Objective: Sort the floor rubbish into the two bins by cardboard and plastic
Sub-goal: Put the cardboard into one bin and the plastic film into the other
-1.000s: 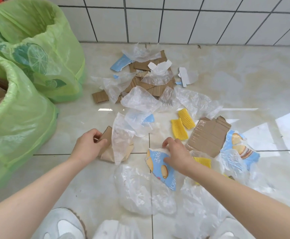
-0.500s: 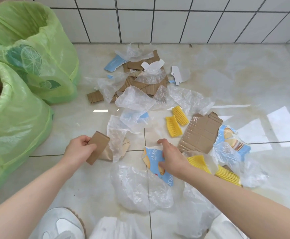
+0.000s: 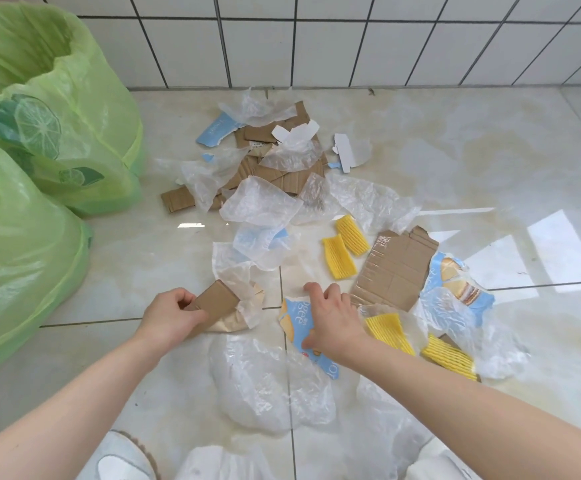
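Two green bins (image 3: 40,209) stand left, contents hidden.

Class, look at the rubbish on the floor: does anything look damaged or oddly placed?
Yes. The large cardboard sheet has ragged, torn edges, and the blue snack wrapper under the right hand is ripped. Clear plastic lies draped over the far cardboard pile.

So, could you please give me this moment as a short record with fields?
Left hand: left hand grips a brown cardboard piece, raised at one end
Right hand: right hand rests on the blue printed wrapper, fingers curled at its edge
Bins: two green bin bags at left
Floor pile: clear plastic film, yellow foam pieces, large cardboard sheet
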A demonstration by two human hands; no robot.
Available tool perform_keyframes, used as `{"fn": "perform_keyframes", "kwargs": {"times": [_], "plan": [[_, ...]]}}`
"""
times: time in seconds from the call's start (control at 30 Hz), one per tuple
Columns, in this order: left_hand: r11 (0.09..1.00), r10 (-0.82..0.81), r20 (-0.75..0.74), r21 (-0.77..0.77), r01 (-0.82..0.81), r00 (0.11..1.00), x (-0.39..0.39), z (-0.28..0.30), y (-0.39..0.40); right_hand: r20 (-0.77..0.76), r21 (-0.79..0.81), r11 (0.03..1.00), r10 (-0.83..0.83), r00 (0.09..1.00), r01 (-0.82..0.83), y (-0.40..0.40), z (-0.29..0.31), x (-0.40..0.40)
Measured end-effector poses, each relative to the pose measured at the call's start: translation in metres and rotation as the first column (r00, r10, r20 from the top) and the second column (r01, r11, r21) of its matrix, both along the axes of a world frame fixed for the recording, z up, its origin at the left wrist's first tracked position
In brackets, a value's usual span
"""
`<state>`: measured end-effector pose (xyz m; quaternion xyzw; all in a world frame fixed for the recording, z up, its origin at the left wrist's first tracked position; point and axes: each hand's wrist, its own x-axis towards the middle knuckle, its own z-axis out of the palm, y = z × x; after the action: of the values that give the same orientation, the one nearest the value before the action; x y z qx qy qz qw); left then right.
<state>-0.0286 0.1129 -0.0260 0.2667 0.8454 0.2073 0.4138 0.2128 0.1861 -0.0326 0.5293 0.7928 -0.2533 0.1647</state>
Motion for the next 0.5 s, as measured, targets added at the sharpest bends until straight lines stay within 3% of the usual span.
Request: {"fn": "perform_keyframes", "kwargs": {"times": [0.13, 0.33, 0.4, 0.5], "plan": [[0.999, 0.034, -0.017, 0.011, -0.034, 0.999, 0.004, 0.001, 0.004, 0.008, -0.004, 1.0, -0.023, 1.0, 0.023, 0.003, 0.0, -0.001], [0.999, 0.033, 0.107, 0.033, -0.037, 0.994, 0.002, 0.016, 0.013, 0.062, -0.014, 0.994, -0.111, 0.992, 0.112, 0.014, 0.005, 0.001], [0.999, 0.034, 0.142, 0.037, -0.04, 0.989, 0.001, 0.017, 0.014, 0.02, -0.016, 0.989, -0.144, 0.989, 0.144, 0.011, 0.004, 0.001], [0.999, 0.031, 0.143, 0.021, -0.034, 0.989, 0.004, 0.013, 0.015, -0.159, -0.018, 0.979, -0.201, 0.966, 0.201, 0.011, 0.01, 0.004]]}}
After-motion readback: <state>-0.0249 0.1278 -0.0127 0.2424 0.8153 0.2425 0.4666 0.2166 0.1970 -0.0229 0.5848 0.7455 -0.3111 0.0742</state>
